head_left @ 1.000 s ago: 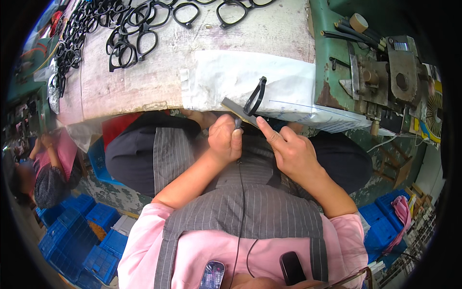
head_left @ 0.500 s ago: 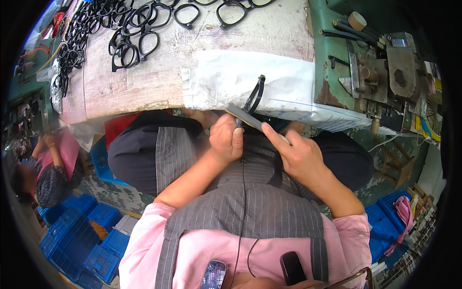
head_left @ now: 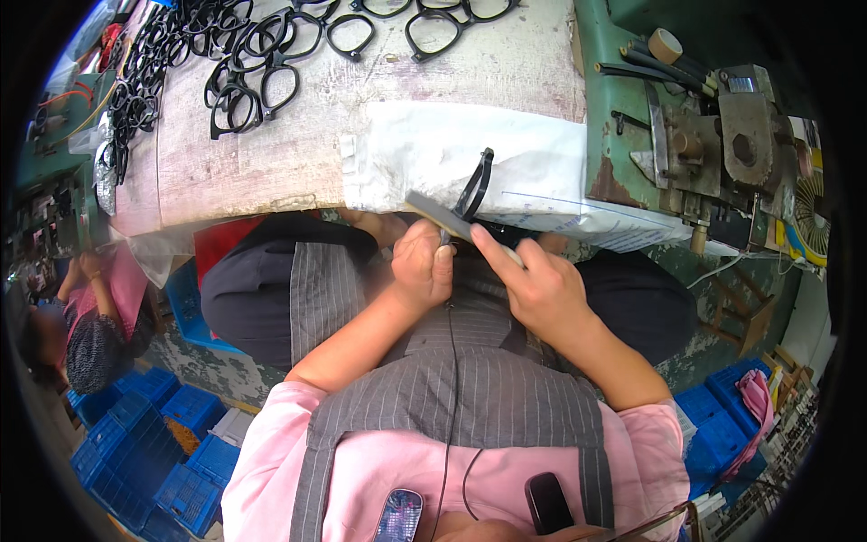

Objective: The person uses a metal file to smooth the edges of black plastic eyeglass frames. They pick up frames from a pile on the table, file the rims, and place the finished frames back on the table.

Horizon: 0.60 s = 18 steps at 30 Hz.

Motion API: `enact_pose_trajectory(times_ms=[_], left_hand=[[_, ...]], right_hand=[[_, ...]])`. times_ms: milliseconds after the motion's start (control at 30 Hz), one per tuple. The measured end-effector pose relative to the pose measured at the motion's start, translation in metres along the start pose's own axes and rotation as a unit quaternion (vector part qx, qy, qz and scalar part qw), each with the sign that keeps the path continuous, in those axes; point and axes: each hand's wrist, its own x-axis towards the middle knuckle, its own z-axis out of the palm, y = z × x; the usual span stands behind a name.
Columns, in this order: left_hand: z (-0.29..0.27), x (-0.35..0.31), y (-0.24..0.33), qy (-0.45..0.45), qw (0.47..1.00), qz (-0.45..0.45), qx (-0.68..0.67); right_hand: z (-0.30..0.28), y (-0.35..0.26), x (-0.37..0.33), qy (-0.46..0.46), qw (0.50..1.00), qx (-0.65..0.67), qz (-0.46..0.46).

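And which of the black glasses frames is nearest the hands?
The single frame seen nearly edge-on against the white sheet, beside the grey file in the right hand; the other frames lie farther back on the table.

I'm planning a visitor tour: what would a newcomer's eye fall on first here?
Probably the many black eyeglass frames crowding the far left of the bench. Next, at its near edge, the right hand holding a flat grey bar, with a single dark frame tilted up just beyond it. Off to the right, the worn green-and-grey machine also stands out.
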Motion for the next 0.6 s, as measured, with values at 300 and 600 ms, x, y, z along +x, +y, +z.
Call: enact_pose_trajectory(times_ms=[300, 600], left_hand=[[-0.007, 0.0, 0.002, -0.055, 0.998, -0.018, 0.007], [-0.006, 0.002, 0.001, -0.026, 1.0, 0.001, 0.018]], right_hand=[[-0.012, 0.01, -0.016, -0.007, 0.999, -0.038, -0.009], [-0.003, 0.013, -0.01, -0.03, 0.999, -0.018, -0.005]])
